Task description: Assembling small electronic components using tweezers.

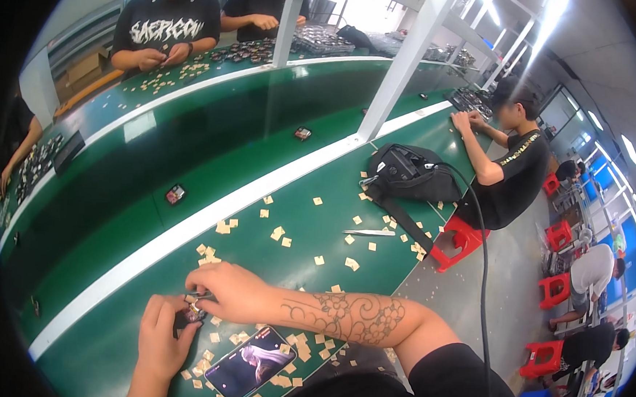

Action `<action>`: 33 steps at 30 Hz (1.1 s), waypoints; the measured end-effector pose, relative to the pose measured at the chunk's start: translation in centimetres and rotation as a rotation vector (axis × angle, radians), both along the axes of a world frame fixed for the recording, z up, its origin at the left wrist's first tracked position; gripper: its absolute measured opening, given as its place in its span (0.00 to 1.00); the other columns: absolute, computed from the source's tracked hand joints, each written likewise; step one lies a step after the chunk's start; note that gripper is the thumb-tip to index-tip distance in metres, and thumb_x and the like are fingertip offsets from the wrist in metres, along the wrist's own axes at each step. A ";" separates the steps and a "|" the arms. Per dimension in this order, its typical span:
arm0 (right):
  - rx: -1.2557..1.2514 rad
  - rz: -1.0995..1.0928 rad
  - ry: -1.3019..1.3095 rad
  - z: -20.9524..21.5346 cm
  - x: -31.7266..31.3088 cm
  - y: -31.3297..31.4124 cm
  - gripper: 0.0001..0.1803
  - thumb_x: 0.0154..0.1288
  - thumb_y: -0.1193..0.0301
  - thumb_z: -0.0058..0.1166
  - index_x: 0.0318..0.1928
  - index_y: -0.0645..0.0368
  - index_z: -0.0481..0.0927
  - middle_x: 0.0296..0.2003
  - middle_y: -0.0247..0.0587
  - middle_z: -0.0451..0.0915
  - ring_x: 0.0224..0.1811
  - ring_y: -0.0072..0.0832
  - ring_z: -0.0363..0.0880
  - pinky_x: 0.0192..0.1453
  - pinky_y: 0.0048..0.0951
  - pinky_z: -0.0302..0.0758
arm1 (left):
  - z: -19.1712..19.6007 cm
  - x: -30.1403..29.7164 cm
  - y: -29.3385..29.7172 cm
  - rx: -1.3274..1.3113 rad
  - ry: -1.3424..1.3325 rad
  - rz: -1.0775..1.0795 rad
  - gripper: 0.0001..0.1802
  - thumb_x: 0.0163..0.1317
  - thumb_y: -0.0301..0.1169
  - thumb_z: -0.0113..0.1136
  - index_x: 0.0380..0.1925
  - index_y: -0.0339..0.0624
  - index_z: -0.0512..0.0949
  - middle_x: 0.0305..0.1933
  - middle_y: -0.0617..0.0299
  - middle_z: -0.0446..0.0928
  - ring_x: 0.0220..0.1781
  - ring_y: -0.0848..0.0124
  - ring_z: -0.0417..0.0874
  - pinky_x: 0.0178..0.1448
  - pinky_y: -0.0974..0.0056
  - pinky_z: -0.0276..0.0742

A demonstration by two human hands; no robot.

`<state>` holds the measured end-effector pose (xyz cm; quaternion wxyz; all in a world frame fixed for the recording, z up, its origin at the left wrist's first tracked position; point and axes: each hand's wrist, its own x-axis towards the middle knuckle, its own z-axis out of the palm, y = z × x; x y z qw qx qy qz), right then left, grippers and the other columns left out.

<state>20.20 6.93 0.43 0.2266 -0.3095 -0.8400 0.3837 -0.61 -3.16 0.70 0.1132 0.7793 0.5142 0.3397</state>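
Between both hands is a small dark part (195, 309) with a pale or gold patch; its exact kind is too small to make out. My left hand (164, 332) grips it from the left, thumb and fingers pinched at its edge. From the right, my right hand (226, 290) curls over it with its fingertips on the top, hiding some of it. Just right of the left hand lies a phone (251, 363) with its screen lit. Small tan square pieces (278, 233) are scattered around the hands and phone on the green tabletop (237, 263).
Metal tweezers (369, 233) and a black bag (414, 174) with a strap lie farther right. Beyond a white rail, a green belt (226, 160) carries a few small dark parts (176, 194). Other people work across the belt and to the right, near a red stool (461, 242).
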 end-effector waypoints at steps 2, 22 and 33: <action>-0.036 0.021 0.047 0.1 0.0 0.3 0.12 0.65 0.74 0.67 0.47 0.62 0.83 0.39 0.47 0.87 0.42 0.45 0.88 0.47 0.43 0.82 | 0.2 0.3 0.4 0.026 0.007 -0.017 0.28 0.44 0.17 0.81 0.47 0.37 0.79 0.50 0.47 0.81 0.47 0.49 0.83 0.48 0.53 0.81; 0.232 -0.088 0.178 0.2 0.4 1.7 0.10 0.72 0.68 0.64 0.48 0.61 0.84 0.39 0.50 0.86 0.42 0.47 0.88 0.45 0.43 0.82 | -1.2 -4.4 4.5 -0.108 -0.195 0.460 0.12 0.70 0.25 0.69 0.51 0.37 0.79 0.35 0.67 0.76 0.37 0.78 0.74 0.43 0.70 0.73; 0.149 -0.141 0.190 -0.8 0.6 3.3 0.08 0.79 0.70 0.57 0.46 0.62 0.83 0.31 0.47 0.85 0.31 0.42 0.83 0.40 0.40 0.78 | -3.7 -15.7 10.1 0.084 0.148 0.625 0.17 0.71 0.35 0.66 0.57 0.46 0.83 0.43 0.51 0.84 0.51 0.53 0.84 0.58 0.51 0.80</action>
